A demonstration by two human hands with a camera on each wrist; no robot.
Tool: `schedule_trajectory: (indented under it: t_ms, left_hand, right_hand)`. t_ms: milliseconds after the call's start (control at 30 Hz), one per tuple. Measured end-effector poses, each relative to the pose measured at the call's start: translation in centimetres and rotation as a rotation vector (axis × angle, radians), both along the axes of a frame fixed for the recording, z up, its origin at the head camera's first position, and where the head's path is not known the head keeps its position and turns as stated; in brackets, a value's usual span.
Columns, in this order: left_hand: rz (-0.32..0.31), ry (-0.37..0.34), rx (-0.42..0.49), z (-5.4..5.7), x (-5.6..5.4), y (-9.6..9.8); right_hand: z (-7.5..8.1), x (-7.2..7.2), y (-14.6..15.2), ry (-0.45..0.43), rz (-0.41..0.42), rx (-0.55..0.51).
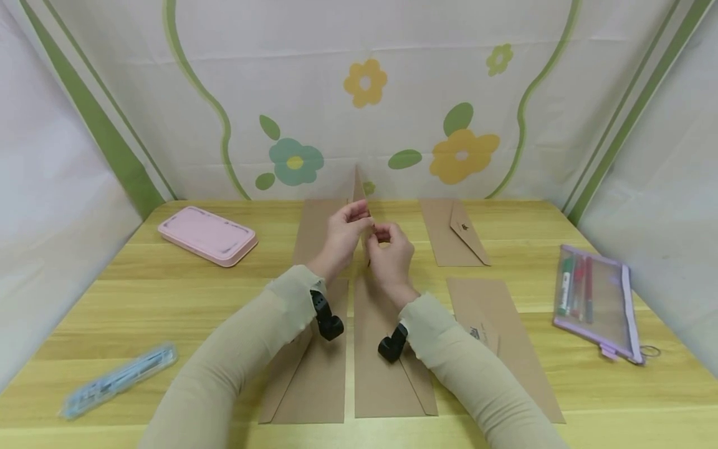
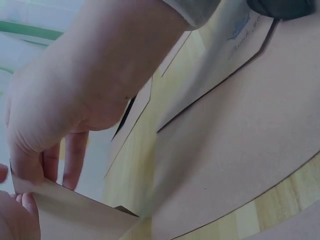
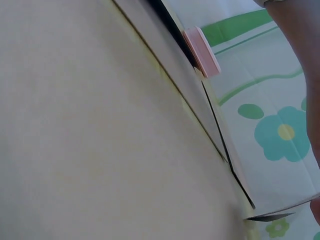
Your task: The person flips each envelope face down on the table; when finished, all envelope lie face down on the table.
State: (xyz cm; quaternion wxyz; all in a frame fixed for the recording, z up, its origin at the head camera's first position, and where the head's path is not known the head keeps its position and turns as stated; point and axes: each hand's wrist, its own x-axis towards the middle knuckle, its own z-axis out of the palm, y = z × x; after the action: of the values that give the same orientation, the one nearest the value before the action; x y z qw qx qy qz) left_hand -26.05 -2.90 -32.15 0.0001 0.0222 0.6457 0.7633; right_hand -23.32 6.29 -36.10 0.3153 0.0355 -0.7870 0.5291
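Observation:
Near the back middle of the table, a brown paper envelope (image 1: 359, 186) stands on edge, seen nearly edge-on in the head view. My left hand (image 1: 343, 236) pinches its upper edge between thumb and fingers. Just to the right, my right hand (image 1: 391, 255) pinches the same edge, its fingertips close to the left ones. In the left wrist view, the fingers (image 2: 30, 165) of my left hand bend over the rim of the envelope (image 2: 82, 217). Beneath my wrists lie two flat envelopes, one at left (image 1: 320, 374) and one in the middle (image 1: 381, 380).
More envelopes lie flat at back left (image 1: 316, 227), back right (image 1: 443, 234) and front right (image 1: 513, 337). A pink case (image 1: 207, 234) sits at left, with a clear blue pen pack (image 1: 120, 380) nearer. A purple mesh pouch (image 1: 603, 299) holding several pens lies at right.

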Motion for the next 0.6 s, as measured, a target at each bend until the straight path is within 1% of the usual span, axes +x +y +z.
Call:
schedule_trajectory:
  t_ms: [133,233,300,400,533,600]
  left_hand:
    - [-0.023,0.003,0.051,-0.4,0.0,0.0]
    - [-0.024,0.012,0.062,-0.6,0.2,-0.1]
    - [-0.021,0.026,0.069,-0.7,0.4,-0.3]
    - [0.005,0.045,0.075,-0.9,0.7,-0.6]
    - [0.052,0.048,0.054,-1.3,1.0,-1.0]
    - [0.073,0.051,0.035,-1.6,1.0,-1.2]
  right_hand:
    - [0.2,-0.2,0.5,0.005,-0.041,-0.045]
    - [0.7,-0.2,1.0,0.008,-0.055,-0.103]
    - [1.2,-0.3,1.4,0.006,-0.051,-0.163]
    - [1.7,-0.4,1.9,-0.031,-0.037,-0.308]
    - [2.1,-0.5,2.4,-0.114,0.019,-0.581]
    - [2.2,-0.5,2.5,-0.148,0.046,-0.700]
